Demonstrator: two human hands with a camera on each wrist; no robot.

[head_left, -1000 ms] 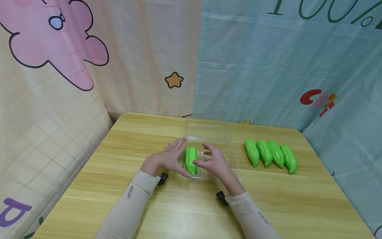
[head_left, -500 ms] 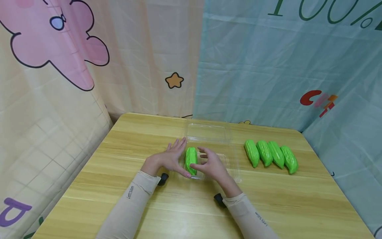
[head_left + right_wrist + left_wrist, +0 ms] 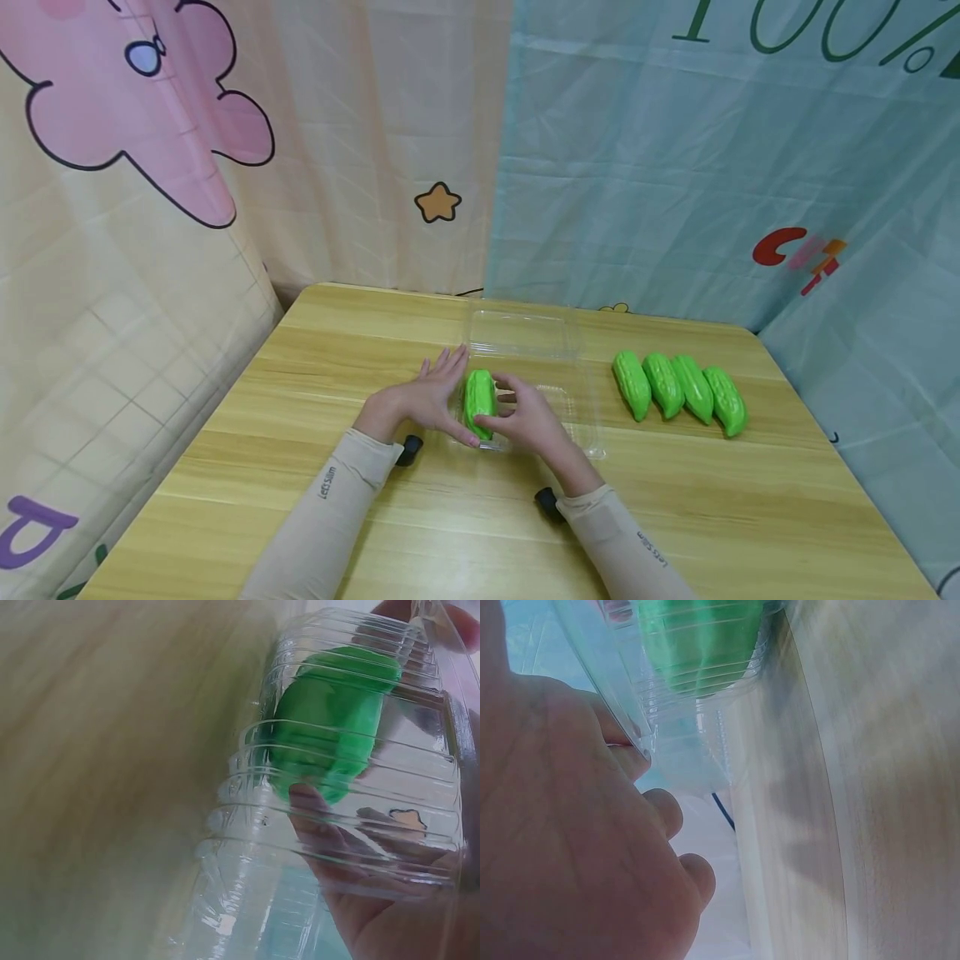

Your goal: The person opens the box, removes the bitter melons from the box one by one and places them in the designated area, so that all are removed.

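Observation:
A green toy bitter melon (image 3: 480, 403) lies in the left end of a clear plastic clamshell box (image 3: 581, 417), whose lid (image 3: 522, 333) is folded back. My left hand (image 3: 423, 402) is spread along the box's left side, fingers fairly straight, thumb at the front edge. In the left wrist view its fingertips touch the box's rim (image 3: 622, 724). From the right, my right hand (image 3: 531, 417) reaches into the box with bent fingers and holds the bitter melon between thumb and fingers. The right wrist view shows the thumb (image 3: 311, 806) against it through the ribbed wall.
Several more green bitter melons (image 3: 678, 390) lie in a row on the wooden table (image 3: 450, 533), right of the box. Printed curtains (image 3: 375, 150) hang behind and beside the table. Each wrist carries a small black camera (image 3: 550, 504).
The right hand has moved left and slightly down inside the box, closing the gap to the bitter melon. Its fingers now touch it. The left hand has stayed in place.

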